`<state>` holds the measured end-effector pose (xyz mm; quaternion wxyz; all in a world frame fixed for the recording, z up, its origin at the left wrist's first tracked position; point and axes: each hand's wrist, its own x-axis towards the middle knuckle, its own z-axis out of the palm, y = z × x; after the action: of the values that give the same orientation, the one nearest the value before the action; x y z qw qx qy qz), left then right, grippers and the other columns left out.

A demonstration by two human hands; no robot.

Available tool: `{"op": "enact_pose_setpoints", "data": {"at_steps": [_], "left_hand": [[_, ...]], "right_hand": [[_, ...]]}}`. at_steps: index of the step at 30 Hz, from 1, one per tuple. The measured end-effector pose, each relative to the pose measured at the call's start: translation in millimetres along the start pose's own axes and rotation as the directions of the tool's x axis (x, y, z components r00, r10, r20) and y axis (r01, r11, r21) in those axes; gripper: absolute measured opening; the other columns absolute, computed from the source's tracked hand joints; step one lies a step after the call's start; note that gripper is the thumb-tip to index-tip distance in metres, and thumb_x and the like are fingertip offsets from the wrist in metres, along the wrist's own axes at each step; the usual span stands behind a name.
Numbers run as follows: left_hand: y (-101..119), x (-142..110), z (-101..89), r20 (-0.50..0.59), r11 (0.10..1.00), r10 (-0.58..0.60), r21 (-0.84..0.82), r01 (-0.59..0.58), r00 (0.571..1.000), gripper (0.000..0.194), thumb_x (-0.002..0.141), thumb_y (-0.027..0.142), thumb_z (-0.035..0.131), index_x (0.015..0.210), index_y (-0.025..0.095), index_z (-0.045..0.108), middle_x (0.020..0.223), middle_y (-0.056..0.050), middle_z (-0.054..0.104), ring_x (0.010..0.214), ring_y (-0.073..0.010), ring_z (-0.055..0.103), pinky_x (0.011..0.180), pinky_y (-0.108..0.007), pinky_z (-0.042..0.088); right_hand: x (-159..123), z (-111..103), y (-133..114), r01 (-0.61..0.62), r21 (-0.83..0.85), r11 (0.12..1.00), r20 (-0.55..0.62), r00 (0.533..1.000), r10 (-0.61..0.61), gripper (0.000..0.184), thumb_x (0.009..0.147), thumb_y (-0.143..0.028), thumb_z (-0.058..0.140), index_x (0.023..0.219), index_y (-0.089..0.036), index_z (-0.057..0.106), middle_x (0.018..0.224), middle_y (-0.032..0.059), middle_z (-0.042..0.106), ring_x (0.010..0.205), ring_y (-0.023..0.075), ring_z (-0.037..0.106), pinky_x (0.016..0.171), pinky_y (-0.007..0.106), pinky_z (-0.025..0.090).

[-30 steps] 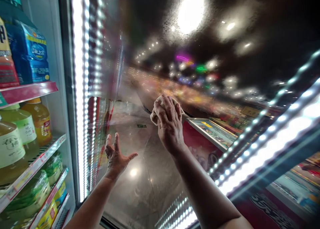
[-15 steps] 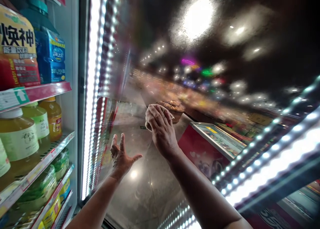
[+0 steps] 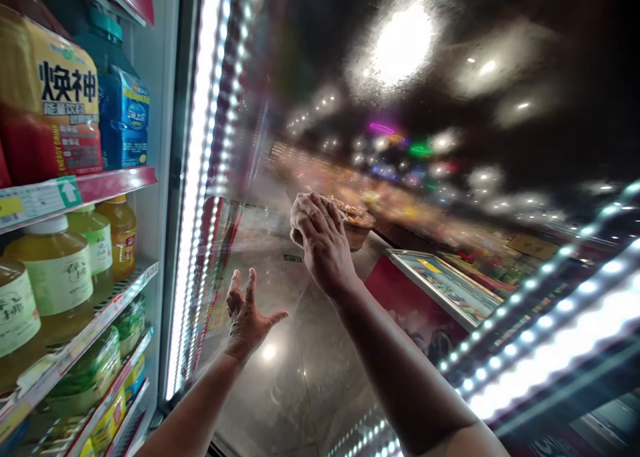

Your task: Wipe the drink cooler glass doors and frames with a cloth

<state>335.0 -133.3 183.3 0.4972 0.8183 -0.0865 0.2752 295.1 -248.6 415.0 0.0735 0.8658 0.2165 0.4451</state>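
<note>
My right hand (image 3: 320, 234) is pressed over a bunched, pale cloth (image 3: 297, 237) against the glass door (image 3: 310, 64) of a lit drinks cooler. Most of the cloth is hidden under the fingers. Lower and to the left, my left hand (image 3: 249, 317) is raised with thumb and fingers spread and nothing in it. It is close to the same glass; whether it touches I cannot tell. The glass looks smeared, blurring what lies beyond it.
At left, cooler shelves (image 3: 120, 184) hold bottled drinks (image 3: 57, 264) and green-lidded tubs (image 3: 85, 370). Bright LED strips (image 3: 197, 177) edge the door on both sides. Through the glass show a tiled floor (image 3: 280, 390), a chest freezer (image 3: 400, 297) and a basket of goods (image 3: 357, 224).
My right hand has moved slightly up on the glass with the cloth. My left hand stays spread in nearly the same place. The view has shifted a little, bringing more of the shelves in.
</note>
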Motion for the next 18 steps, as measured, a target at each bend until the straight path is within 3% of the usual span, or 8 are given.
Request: {"op": "enact_pose_setpoints", "data": {"at_steps": [4,9,15,18], "left_hand": [[-6,1,0.2,-0.021,0.999,0.032,-0.011,-0.032,0.999,0.106,0.067,0.056,0.081,0.156,0.026,0.031,0.163,-0.019,0.013,0.151,-0.0409,0.018,0.118,-0.061,0.026],[-11,2,-3.6,-0.024,0.996,0.084,0.039,-0.083,0.996,0.105,0.068,0.054,0.082,0.156,0.027,0.032,0.163,-0.018,0.016,0.149,-0.0412,0.022,0.117,-0.06,0.029],[-14,3,-4.8,-0.03,0.992,0.101,0.072,-0.099,0.994,0.101,0.069,0.053,0.082,0.155,0.029,0.033,0.16,-0.018,0.019,0.146,-0.0407,0.026,0.116,-0.06,0.031],[-16,5,-5.7,-0.056,0.994,0.1,0.049,-0.097,0.993,0.094,0.07,0.052,0.081,0.151,0.03,0.04,0.158,-0.017,0.023,0.143,-0.0395,0.031,0.114,-0.06,0.033]], "right_hand": [[6,7,-4,-0.037,0.008,0.999,-0.036,0.999,0.038,0.042,0.102,-0.021,0.044,0.143,-0.018,0.053,0.158,0.0098,0.042,0.152,0.0217,0.026,0.127,0.048,0.02],[10,17,-10,0.061,0.05,0.997,0.045,0.997,-0.063,0.041,0.101,-0.02,0.046,0.141,-0.019,0.055,0.156,0.0088,0.046,0.151,0.0205,0.029,0.127,0.046,0.023],[27,21,-12,-0.009,0.035,0.999,-0.015,1.0,0.009,0.04,0.102,-0.021,0.045,0.14,-0.017,0.055,0.157,0.0108,0.044,0.152,0.0218,0.027,0.128,0.047,0.019],[27,28,-17,0.053,0.039,0.998,0.045,0.997,-0.055,0.039,0.102,-0.02,0.044,0.138,-0.017,0.057,0.157,0.0091,0.045,0.151,0.0223,0.03,0.127,0.046,0.022]]}}
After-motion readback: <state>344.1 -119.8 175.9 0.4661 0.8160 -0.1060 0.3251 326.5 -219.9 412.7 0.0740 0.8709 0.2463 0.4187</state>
